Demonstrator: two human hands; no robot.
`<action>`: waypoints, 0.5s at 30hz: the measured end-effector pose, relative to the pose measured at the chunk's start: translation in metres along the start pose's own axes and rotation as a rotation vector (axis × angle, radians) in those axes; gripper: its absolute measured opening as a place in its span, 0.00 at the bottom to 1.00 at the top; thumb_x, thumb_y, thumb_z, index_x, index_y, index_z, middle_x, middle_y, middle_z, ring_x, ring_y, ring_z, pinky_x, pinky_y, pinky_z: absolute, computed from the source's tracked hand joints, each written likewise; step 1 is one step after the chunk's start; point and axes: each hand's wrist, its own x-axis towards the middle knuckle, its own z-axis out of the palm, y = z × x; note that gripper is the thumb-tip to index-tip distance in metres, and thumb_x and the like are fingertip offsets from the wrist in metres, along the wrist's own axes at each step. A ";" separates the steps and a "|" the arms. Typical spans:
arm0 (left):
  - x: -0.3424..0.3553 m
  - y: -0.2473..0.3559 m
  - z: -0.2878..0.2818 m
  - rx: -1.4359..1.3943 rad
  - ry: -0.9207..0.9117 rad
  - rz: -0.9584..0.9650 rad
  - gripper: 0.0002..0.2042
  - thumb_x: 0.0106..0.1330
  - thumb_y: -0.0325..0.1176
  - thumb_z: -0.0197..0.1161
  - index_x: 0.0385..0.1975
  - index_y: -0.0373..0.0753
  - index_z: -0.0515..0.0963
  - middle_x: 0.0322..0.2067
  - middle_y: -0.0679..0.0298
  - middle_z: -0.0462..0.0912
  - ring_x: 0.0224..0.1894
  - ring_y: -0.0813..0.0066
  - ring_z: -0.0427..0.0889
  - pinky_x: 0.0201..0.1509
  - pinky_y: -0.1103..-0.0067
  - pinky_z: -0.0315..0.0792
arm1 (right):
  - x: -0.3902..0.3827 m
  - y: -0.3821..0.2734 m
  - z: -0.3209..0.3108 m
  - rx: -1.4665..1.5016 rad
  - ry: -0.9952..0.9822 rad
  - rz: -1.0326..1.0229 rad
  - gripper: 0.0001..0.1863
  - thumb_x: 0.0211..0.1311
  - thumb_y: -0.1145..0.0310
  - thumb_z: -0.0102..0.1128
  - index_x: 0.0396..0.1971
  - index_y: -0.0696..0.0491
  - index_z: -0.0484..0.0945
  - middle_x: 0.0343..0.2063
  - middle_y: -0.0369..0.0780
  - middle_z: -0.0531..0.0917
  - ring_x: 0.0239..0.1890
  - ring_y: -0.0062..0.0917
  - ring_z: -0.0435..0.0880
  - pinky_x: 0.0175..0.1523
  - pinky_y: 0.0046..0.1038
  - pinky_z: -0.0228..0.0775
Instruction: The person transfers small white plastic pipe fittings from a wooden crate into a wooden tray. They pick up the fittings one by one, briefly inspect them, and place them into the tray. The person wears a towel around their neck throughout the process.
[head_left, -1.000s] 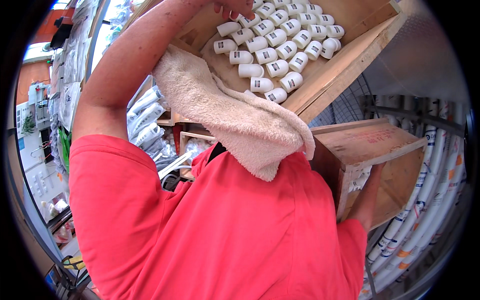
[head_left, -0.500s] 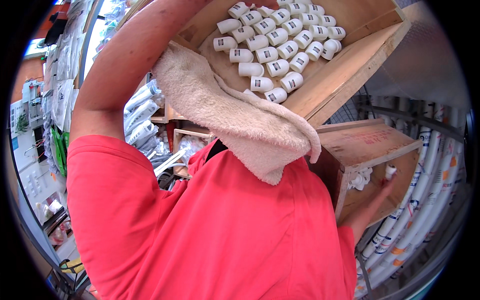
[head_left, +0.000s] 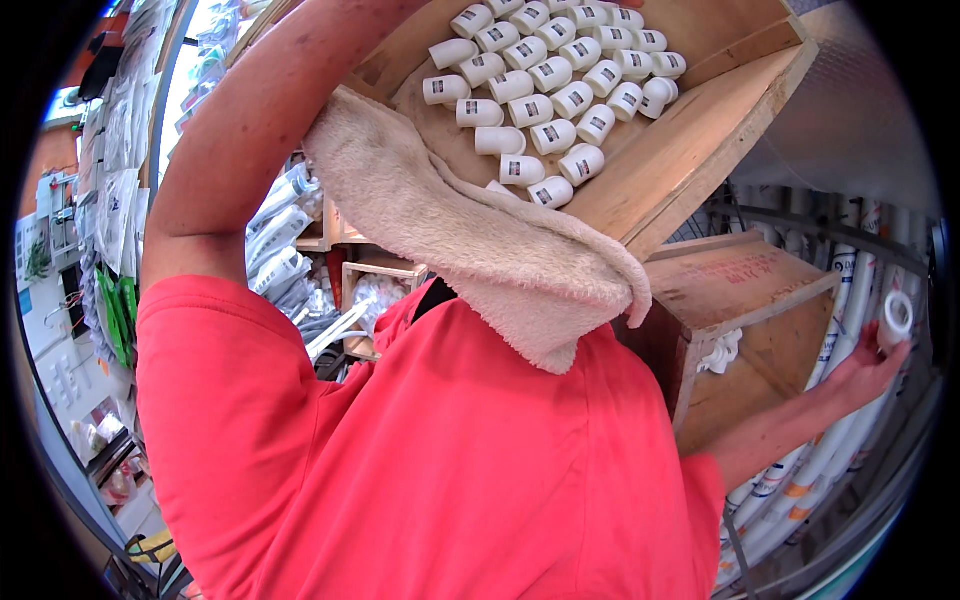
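My right hand [head_left: 868, 362] is raised at the far right, its fingers closed around a white elbow pipe fitting [head_left: 889, 330] whose round open end shows. My left arm curves up along the left and passes out over the top edge. Only a sliver of my left hand [head_left: 628, 3] shows there, by the fittings, so its grip is hidden. Below it, many white elbow fittings [head_left: 551, 74] with small dark labels lie in rows in a wooden tray [head_left: 700, 130]. A beige towel [head_left: 470, 250] is draped over the tray's near edge, against my red shirt.
A second wooden box [head_left: 760, 360], at the right, holds a few white fittings [head_left: 722, 352]. Long white pipes [head_left: 850, 420] stand behind it. Bagged goods [head_left: 280, 235] and a small wooden crate [head_left: 380, 275] are at the left, with hanging packets [head_left: 120, 210] farther out.
My right hand has lifted out of the lower wooden box and moved right and outward with the white fitting. Little of my left hand still shows at the top edge; the tray has barely shifted.
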 end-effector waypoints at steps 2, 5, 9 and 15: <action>-0.001 0.004 -0.001 -0.067 0.041 0.050 0.24 0.65 0.47 0.73 0.49 0.32 0.82 0.37 0.56 0.88 0.39 0.67 0.87 0.46 0.73 0.81 | -0.012 -0.020 0.045 -0.065 -0.105 -0.100 0.26 0.73 0.53 0.63 0.56 0.61 0.80 0.47 0.46 0.86 0.48 0.31 0.86 0.54 0.29 0.78; -0.004 0.009 -0.003 -0.154 0.070 0.127 0.27 0.64 0.49 0.75 0.52 0.31 0.80 0.37 0.57 0.87 0.38 0.70 0.86 0.44 0.76 0.81 | -0.035 -0.039 0.116 -0.248 -0.419 -0.188 0.26 0.70 0.55 0.67 0.57 0.60 0.82 0.52 0.46 0.86 0.53 0.29 0.85 0.58 0.26 0.76; -0.005 0.015 -0.004 -0.149 0.056 0.182 0.30 0.62 0.53 0.75 0.51 0.31 0.79 0.36 0.59 0.87 0.37 0.73 0.85 0.41 0.77 0.81 | -0.078 -0.050 0.205 -0.351 -0.699 -0.317 0.25 0.67 0.57 0.71 0.57 0.57 0.83 0.50 0.42 0.87 0.51 0.23 0.84 0.56 0.23 0.75; -0.005 0.014 0.000 -0.250 0.003 0.053 0.31 0.62 0.59 0.72 0.46 0.31 0.81 0.34 0.58 0.86 0.36 0.72 0.85 0.40 0.77 0.79 | -0.142 -0.073 0.289 -0.320 -0.885 -0.504 0.16 0.57 0.68 0.74 0.43 0.58 0.83 0.37 0.39 0.86 0.39 0.21 0.85 0.45 0.24 0.77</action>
